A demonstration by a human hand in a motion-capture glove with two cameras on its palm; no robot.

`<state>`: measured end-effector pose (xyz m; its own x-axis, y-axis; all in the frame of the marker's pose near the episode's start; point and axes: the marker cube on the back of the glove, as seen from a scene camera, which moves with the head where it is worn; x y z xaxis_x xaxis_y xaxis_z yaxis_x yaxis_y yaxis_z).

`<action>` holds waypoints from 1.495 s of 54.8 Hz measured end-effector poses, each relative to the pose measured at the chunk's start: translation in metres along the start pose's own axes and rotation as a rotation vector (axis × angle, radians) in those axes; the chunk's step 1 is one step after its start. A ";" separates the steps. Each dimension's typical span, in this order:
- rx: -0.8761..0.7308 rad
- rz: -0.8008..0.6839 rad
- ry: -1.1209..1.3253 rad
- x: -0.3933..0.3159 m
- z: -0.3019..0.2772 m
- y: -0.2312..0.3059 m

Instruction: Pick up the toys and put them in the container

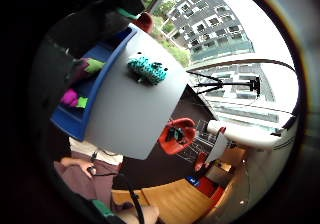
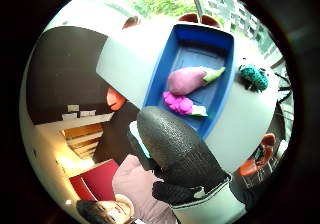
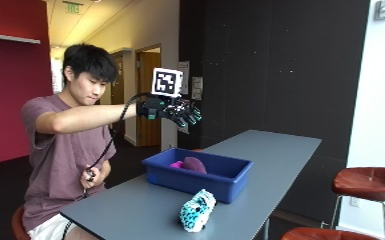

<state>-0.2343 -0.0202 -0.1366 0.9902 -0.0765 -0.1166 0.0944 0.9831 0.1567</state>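
Gray table (image 3: 272, 150) holds blue container (image 3: 235, 182) beside teal toy (image 3: 197, 210).

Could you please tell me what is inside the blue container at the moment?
Inside the blue container lie a purple eggplant toy with a green stem and a pink toy beside it. The gloved hand covers the container's near corner, so anything there is hidden.
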 end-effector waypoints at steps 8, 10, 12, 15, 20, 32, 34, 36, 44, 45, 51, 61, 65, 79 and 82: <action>-0.038 0.096 0.030 0.050 0.007 -0.007; -0.033 0.065 0.017 0.064 0.011 -0.010; -0.020 0.142 -0.009 0.075 0.016 -0.017; -0.004 0.232 -0.056 0.089 0.028 -0.030; -0.019 0.290 -0.082 0.116 0.061 -0.053; -0.200 0.335 -0.028 0.148 0.159 -0.100; -0.221 0.328 -0.010 0.149 0.176 -0.105; -0.241 0.318 0.000 0.150 0.192 -0.109; -0.168 0.275 0.022 0.157 0.228 -0.119; -0.137 0.277 0.023 0.159 0.229 -0.121; -0.014 0.271 0.020 0.162 0.235 -0.125; 0.096 0.284 0.036 0.162 0.236 -0.119; 0.060 0.283 0.005 0.155 0.235 -0.107; -0.119 0.283 -0.120 0.137 0.222 -0.062; -0.110 0.285 -0.122 0.133 0.208 -0.053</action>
<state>-0.0860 -0.1169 0.0433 0.9808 0.1916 0.0359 -0.1934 0.9794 0.0584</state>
